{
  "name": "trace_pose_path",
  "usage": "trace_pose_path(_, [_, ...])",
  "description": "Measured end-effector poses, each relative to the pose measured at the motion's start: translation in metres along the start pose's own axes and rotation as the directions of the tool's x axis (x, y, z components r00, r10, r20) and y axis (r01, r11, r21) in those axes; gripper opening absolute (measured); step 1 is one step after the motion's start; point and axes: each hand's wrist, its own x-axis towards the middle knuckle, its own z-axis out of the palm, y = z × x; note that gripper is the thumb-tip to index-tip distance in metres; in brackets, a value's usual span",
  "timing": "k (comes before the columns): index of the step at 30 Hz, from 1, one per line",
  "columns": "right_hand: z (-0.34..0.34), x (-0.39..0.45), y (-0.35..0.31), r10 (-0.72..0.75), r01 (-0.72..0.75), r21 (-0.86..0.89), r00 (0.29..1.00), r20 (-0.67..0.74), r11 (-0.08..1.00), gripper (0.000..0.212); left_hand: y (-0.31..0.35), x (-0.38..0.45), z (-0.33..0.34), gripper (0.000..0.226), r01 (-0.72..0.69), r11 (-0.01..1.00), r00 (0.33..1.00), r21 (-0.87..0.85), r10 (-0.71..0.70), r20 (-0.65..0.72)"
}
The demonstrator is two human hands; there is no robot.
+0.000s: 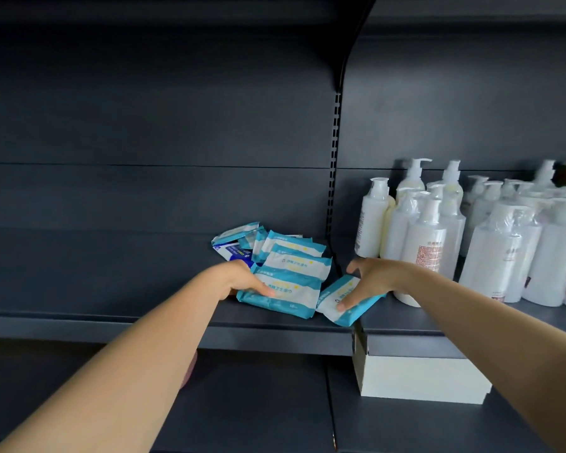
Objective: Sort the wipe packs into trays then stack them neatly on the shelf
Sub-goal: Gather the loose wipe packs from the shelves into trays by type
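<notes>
Several blue-and-white wipe packs (291, 256) lie in a loose heap on the dark shelf (111, 282). My left hand (242, 277) grips the left end of the front pack (288, 297), thumb on top. My right hand (370, 281) holds a tilted pack (342, 307) at the shelf's front edge, thumb pressed on its top, fingers behind it. More packs (239, 241) lie jumbled at the back of the heap. No tray is in view.
White pump bottles (428, 237) crowd the shelf to the right, close to my right hand. A white box (419, 377) sits on the lower shelf (258, 403) beneath. A slotted upright post (334, 165) divides the two shelf bays.
</notes>
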Motion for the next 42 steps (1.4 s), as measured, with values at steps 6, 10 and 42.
trace_pose_path(6, [0.003, 0.009, 0.0, 0.08, -0.084, 0.245, 0.996, 0.029, 0.966, 0.086, 0.004, -0.032, -0.001, 0.034, -0.042, 0.98, 0.999, -0.194, 0.041, -0.009])
trace_pose_path(10, [0.001, 0.004, -0.008, 0.103, -0.12, 0.578, 0.993, 0.061, 0.807, 0.04, -0.008, -0.038, -0.011, 0.044, -0.062, 0.961, 0.998, -0.268, 0.059, -0.02])
trace_pose_path(42, [0.284, -0.131, -0.426, 0.007, -0.117, 0.928, 0.992, 0.123, 0.355, 0.032, -0.416, -0.26, -0.261, 0.029, 0.099, 0.826, 0.975, -0.554, -0.191, -0.11])
